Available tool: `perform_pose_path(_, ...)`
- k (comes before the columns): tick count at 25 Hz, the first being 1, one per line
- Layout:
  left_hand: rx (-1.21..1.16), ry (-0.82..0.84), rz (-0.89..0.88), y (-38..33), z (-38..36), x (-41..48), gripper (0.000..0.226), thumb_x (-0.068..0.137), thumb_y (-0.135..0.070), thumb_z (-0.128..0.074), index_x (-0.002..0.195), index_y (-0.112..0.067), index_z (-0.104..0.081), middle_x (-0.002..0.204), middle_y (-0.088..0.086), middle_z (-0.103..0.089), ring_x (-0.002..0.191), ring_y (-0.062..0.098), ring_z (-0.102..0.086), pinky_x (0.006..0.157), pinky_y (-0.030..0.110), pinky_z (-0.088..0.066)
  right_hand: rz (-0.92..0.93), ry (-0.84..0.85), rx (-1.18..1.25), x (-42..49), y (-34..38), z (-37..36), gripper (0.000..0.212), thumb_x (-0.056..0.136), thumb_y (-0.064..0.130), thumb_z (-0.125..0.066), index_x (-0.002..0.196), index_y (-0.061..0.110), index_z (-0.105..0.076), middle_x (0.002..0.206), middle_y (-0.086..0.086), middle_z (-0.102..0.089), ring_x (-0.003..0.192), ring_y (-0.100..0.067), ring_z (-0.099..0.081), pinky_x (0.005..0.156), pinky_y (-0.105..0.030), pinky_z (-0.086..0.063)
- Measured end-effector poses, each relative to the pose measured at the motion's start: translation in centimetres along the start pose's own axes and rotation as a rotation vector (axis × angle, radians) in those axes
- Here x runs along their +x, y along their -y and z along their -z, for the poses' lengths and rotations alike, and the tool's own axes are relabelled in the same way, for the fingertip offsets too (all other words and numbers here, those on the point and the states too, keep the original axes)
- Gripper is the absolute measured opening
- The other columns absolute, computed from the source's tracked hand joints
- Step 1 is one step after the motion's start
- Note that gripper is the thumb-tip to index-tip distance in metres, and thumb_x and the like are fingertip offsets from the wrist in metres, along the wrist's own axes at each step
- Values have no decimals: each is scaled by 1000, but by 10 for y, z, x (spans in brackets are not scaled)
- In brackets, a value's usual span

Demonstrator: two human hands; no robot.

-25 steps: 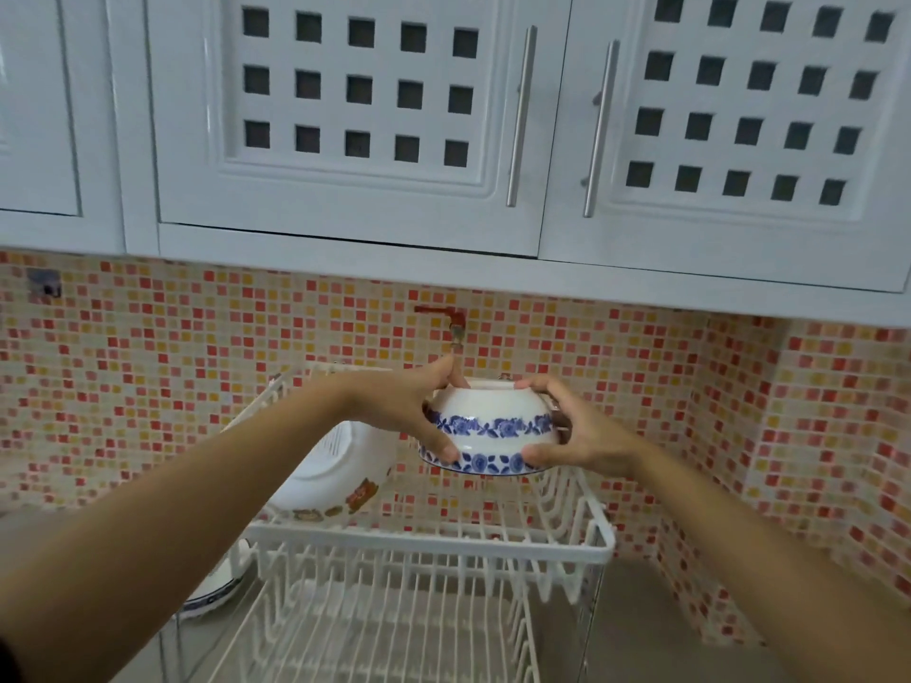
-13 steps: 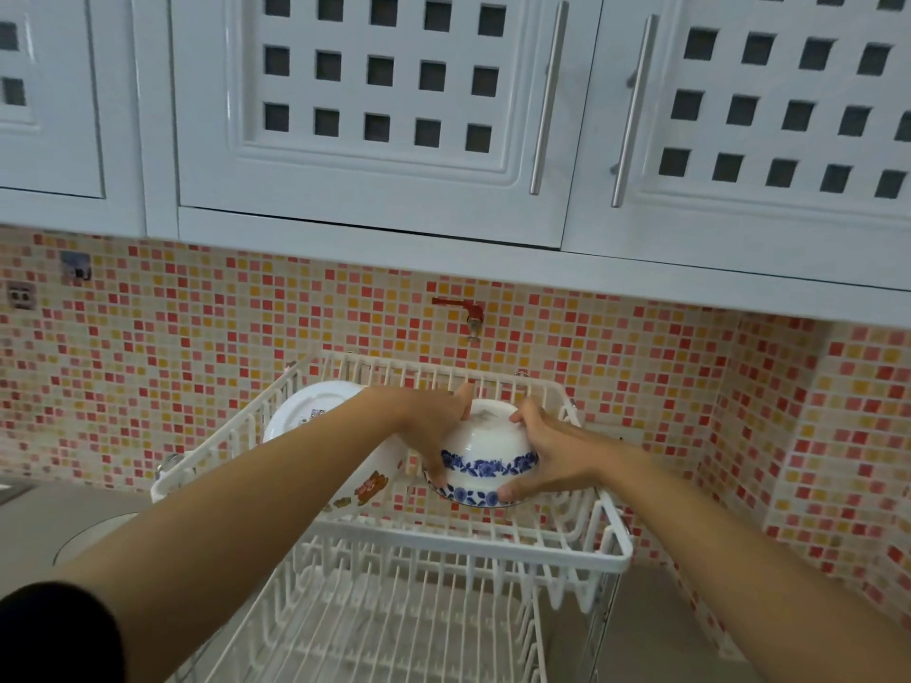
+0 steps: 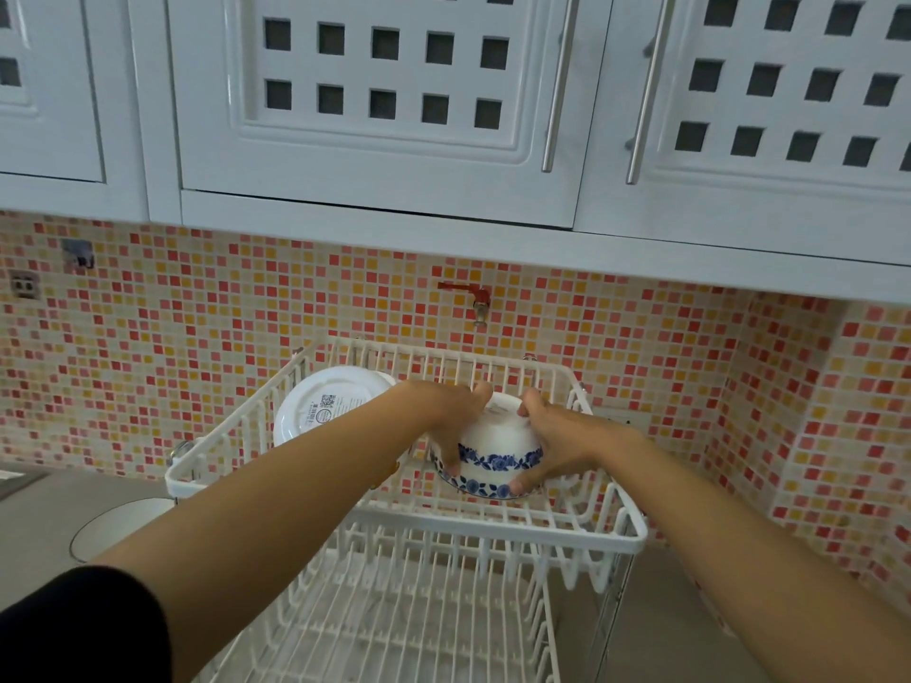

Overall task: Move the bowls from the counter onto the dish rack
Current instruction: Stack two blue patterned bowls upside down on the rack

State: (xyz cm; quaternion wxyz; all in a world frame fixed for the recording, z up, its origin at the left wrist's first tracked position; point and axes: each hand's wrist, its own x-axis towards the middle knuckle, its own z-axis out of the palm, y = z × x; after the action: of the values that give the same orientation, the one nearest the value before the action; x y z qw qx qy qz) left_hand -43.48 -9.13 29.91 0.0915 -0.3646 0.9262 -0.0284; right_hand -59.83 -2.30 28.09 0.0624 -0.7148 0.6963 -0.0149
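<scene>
Lower tier: nearest item; white wire shelf of the dish rack, no dishes seen on the part in view.
Counter: grey surface, L of rack; a round pale inset is seen in it. No further bowls are visible on the part in view.
Upper tier: white wire basket, front rim nearest; both forearms are passed over it.
Left hand: closed on the L side of the bowl, fingers run down its wall, thumb near the foot.
Right hand: closed on the R side, fingertips at the lower rim.
Blue-patterned bowl: white w/ blue floral bands, held upside down inside the upper tier, approx. centre-right. Rim is at or just above the wires; contact can't be told.
Large white bowl: already racked, propped on edge at the L of the upper tier, underside w/ label facing the camera; just beside the held bowl, partly hidden by the L forearm.
Backsplash: mosaic tile, red tap fitting above rack.
Cabinets: white, lattice doors, farthest.
Step (judged): placement of the bowl, near its end.
Next move (judged): bowl to be settled level on the wires, clear of the neighbour, then both grips released & hands withdrawn w/o tipping it.
</scene>
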Motion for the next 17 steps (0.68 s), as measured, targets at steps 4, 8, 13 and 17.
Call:
perform_pose_path(4, -92, -148, -32, 13, 17, -17, 73, 81, -21, -72, 138, -8, -27, 137, 13, -50, 119, 30, -52, 99, 37, -47, -20, -15, -53, -8, 8, 19, 110, 64, 44, -83, 145, 27, -11, 154, -1, -27, 129, -24, -44, 101, -41, -46)
perform_pose_path(8, -153, -367, -3, 66, 37, -64, 47, 99, -24, -42, 142, -7, -34, 147, 11, -43, 130, 27, -47, 108, 36, -37, 123, -192, -163, -5, 61, 48, 74, 94, 42, -49, 152, 15, -11, 159, -5, -19, 141, -20, -31, 113, -35, -31)
perform_pose_path(13, -194, -426, 186, 172, 17, -127, 45, 102, -28, -30, 141, -9, -39, 143, 14, -47, 128, 29, -48, 105, 38, -37, 235, -353, -91, 30, 189, 52, 60, 100, 46, -26, 148, 10, -25, 154, -8, -29, 141, -23, -29, 113, -40, -28)
perform_pose_path(17, -223, -365, 346, 277, -24, -177, 45, 102, -30, -30, 139, -8, -42, 144, 12, -46, 129, 30, -46, 106, 39, -36, 255, -351, -70, 94, 305, 40, 59, 101, 43, -27, 147, 6, -25, 155, -13, -27, 141, -28, -29, 114, -43, -29)
